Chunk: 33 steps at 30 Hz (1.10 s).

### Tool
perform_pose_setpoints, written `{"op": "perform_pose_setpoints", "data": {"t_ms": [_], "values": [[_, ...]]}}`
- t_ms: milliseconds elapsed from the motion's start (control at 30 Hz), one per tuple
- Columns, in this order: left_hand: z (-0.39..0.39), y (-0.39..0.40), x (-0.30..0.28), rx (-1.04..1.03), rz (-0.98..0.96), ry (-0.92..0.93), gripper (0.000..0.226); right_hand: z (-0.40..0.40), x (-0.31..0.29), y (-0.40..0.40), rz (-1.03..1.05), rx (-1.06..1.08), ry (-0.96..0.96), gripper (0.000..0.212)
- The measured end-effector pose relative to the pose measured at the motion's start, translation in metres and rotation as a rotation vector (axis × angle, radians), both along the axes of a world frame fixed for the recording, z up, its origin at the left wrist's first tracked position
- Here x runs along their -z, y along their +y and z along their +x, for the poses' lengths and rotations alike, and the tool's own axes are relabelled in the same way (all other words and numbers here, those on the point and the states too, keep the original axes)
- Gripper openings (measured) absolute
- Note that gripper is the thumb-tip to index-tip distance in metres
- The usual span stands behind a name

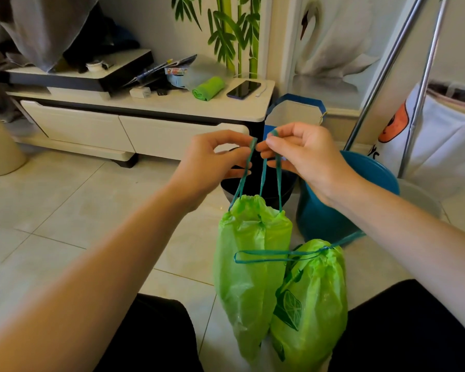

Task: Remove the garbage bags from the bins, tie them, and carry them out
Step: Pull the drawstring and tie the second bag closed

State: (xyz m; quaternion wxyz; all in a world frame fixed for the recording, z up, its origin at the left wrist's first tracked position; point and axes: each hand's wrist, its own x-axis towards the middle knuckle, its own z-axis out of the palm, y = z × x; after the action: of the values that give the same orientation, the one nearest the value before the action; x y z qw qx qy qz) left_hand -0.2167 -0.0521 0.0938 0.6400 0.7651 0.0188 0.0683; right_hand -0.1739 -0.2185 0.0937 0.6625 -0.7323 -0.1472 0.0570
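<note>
2 green garbage bags are seen in the lower middle of the frame. The first bag point(249, 267) is hung by its teal drawstrings point(262, 174), which are pinched at centre frame between both hands. The left hand point(212, 163) is curled, with one strand nipped between thumb and forefinger; the right hand point(302, 154) is likewise curled, with the other strands pinched at its fingertips. The mouth of this bag is gathered closed beneath the strings. The second bag point(310, 304), printed with a dark lemon pattern, is hung just beside and touching the first, lower right of it; its drawstring loop point(269, 256) is stretched across the first bag, and one strand is led up toward the right forearm.

Behind the hands a black bin point(253, 187) and, to its right, a blue bin point(371, 170) are stood on the tiled floor point(65, 210). On the white cabinet point(134, 130) in the upper left, a green roll of bags point(208, 88) and a phone point(243, 89) are laid.
</note>
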Motion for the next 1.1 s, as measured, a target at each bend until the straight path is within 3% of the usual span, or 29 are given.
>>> {"op": "perform_pose_setpoints", "data": {"t_ms": [267,367,500,633,700,833,933,1100], "values": [[0.002,-0.010,0.005,0.065,0.177,-0.155,0.031,-0.001,-0.001,0.003,-0.014,0.039,0.079,0.010],[0.010,0.000,0.014,0.050,0.196,-0.086,0.029,0.000,0.000,0.001,-0.003,0.053,0.067,0.010],[0.016,0.000,0.053,0.275,0.341,0.072,0.077,-0.002,0.000,0.001,-0.078,0.044,-0.080,0.009],[0.015,-0.030,0.101,0.266,0.390,0.141,0.089,-0.006,0.004,0.006,-0.211,0.053,-0.228,0.016],[0.015,-0.043,0.122,0.197,0.384,0.115,0.082,-0.010,0.005,0.008,-0.231,0.028,-0.271,0.015],[0.016,-0.053,0.140,0.034,0.353,0.072,0.035,-0.019,0.003,0.010,-0.236,-0.023,-0.320,0.014],[0.020,-0.046,0.146,-0.006,0.299,0.076,0.014,-0.018,0.000,0.007,-0.236,-0.006,-0.338,0.015],[0.024,-0.030,0.157,0.026,0.385,0.063,0.005,-0.004,-0.003,-0.003,-0.228,0.081,-0.400,0.016]]}}
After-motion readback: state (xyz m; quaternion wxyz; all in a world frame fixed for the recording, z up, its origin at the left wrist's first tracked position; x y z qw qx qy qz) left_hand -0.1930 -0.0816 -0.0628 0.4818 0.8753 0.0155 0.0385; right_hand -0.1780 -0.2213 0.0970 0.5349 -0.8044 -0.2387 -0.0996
